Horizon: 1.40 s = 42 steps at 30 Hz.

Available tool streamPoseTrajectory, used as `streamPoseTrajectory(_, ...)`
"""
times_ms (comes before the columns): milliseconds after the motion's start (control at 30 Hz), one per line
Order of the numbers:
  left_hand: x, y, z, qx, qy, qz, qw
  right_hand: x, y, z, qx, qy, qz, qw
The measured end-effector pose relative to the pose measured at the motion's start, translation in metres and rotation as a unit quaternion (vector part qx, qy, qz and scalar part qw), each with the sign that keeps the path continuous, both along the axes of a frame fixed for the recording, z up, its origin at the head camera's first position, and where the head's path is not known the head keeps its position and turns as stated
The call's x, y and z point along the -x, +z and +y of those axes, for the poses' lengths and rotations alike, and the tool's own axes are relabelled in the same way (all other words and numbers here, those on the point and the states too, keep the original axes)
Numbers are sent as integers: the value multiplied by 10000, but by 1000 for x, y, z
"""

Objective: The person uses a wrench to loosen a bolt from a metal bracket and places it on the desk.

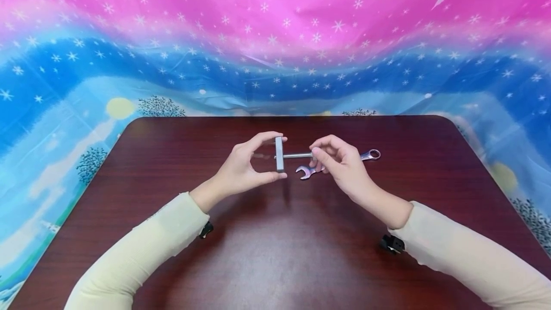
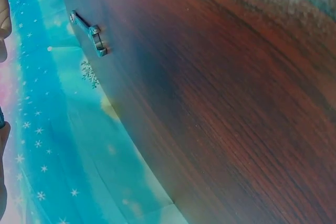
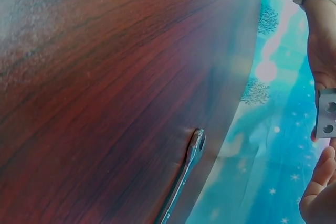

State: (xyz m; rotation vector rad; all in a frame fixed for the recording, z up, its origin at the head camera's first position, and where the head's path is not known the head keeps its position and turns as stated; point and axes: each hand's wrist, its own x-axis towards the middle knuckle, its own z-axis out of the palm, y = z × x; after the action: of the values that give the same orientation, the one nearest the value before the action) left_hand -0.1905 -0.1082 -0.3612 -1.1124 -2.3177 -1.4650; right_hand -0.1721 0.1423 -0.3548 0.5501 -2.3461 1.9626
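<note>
My left hand grips a flat grey metal block by its two ends, thumb below and fingers above. Round holes show in the block's face in the right wrist view. From the block a thin silver rod runs level to the right, and a small tip of it peeks out on the block's left side. My right hand pinches the rod's far end between thumb and fingers, which hide that end. Both hands are raised over the table. Behind and below the right hand lies a combination wrench, partly covered by it.
The dark red-brown wooden table has rounded far corners. A pink and blue patterned cloth hangs behind it and continues down both sides. Small black devices are strapped at both sleeve cuffs.
</note>
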Motion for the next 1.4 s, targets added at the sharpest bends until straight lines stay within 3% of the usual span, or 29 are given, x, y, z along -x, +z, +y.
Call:
streamPoseTrajectory(200,-1,0,2,28,-58,-20,10000,1,1,0,100,-175,24,9998)
streamPoseTrajectory(367,-2,0,1,36,-28,-54,10000,-2,0,3,318,-47,78,9995)
streamPoseTrajectory(533,-5,-2,-1,183,54,-58,9998,-7,-3,6,75,187,278,9994)
streamPoseTrajectory(767,-7,-5,1,203,17,-34,9998,-10,-7,13,-290,180,187,9992)
streamPoseTrajectory(1067,-8,-4,3,281,-44,20,9996,-7,-5,9,99,291,-90,9995)
streamPoseTrajectory(1300,-6,-2,0,275,61,50,9996,-8,-3,8,-270,263,644,9972)
streamPoseTrajectory(1400,-5,-1,1,226,57,32,9997,-8,-2,8,-489,284,743,9956)
